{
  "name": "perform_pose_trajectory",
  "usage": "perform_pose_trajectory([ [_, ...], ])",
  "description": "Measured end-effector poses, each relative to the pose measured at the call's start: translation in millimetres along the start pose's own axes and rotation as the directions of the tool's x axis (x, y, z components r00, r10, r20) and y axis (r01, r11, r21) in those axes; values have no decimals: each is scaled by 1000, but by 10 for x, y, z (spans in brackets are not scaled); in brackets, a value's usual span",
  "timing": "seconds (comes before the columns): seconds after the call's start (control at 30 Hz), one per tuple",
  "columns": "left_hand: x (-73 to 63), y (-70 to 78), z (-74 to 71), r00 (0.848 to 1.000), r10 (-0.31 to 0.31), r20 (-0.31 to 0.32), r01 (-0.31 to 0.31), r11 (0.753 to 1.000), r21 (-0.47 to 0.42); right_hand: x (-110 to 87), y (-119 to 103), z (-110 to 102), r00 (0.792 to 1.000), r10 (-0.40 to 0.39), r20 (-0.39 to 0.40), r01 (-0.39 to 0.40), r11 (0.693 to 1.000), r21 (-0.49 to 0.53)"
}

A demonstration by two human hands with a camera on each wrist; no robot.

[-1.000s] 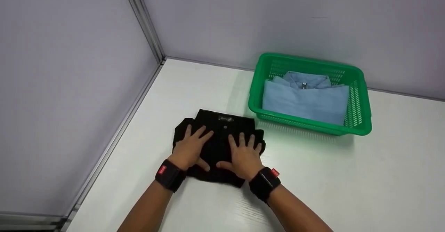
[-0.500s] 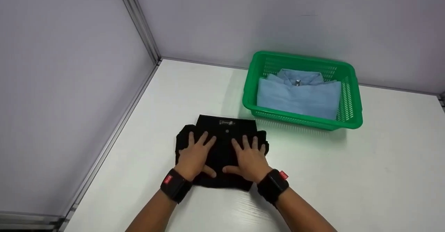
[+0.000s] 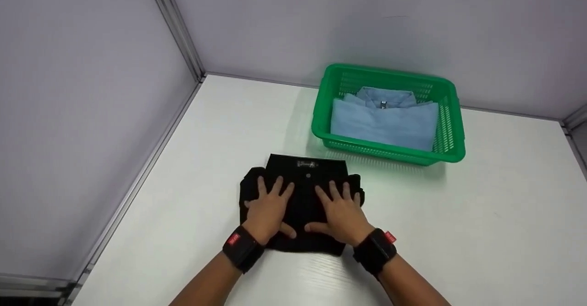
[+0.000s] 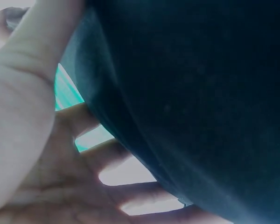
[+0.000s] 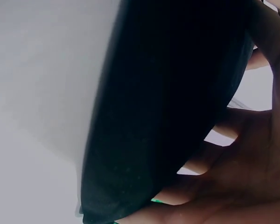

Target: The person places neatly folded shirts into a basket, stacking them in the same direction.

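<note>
A folded black cloth garment [image 3: 301,205], bearing a small pale printed mark [image 3: 307,164] and a round pale dot [image 3: 308,175], lies on a smooth white table [image 3: 495,223], nearer the left edge than the right; the left hand [image 3: 269,212] rests on its left half and the right hand [image 3: 341,214] on its right half, fingers spread. Each wrist carries a black band [image 3: 243,249] with a red tag [image 3: 234,238]. A rectangular green perforated plastic basket [image 3: 385,150] stands by the table's back edge, holding a folded light-blue collared shirt [image 3: 383,123].

- chunky black left wristband [image 3: 243,250] worn, rectangular red tag [image 3: 233,238] attached
- matching black right wristband [image 3: 375,253] worn too, little red tab [image 3: 390,236] stuck out
- left hand [image 3: 267,209], right hand [image 3: 343,214] seen bare
</note>
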State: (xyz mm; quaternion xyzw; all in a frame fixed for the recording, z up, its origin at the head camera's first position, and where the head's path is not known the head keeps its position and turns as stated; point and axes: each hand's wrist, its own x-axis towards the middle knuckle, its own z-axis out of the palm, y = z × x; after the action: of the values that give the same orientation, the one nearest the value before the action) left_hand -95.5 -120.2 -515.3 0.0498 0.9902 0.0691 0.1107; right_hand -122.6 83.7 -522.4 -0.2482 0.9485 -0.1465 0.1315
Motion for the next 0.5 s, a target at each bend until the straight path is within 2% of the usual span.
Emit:
perform_pose_trajectory([
  [0.2, -28, 201, 24, 1000, 14, -4, -14, 999, 49, -128, 143, -25, 1000, 11, 14, -11, 1000, 13],
  [0.5, -18, 490, 65, 999, 35, 24, -38, 992, 117, -328, 368, -76, 1000, -1, -9, 2, 1000, 29],
])
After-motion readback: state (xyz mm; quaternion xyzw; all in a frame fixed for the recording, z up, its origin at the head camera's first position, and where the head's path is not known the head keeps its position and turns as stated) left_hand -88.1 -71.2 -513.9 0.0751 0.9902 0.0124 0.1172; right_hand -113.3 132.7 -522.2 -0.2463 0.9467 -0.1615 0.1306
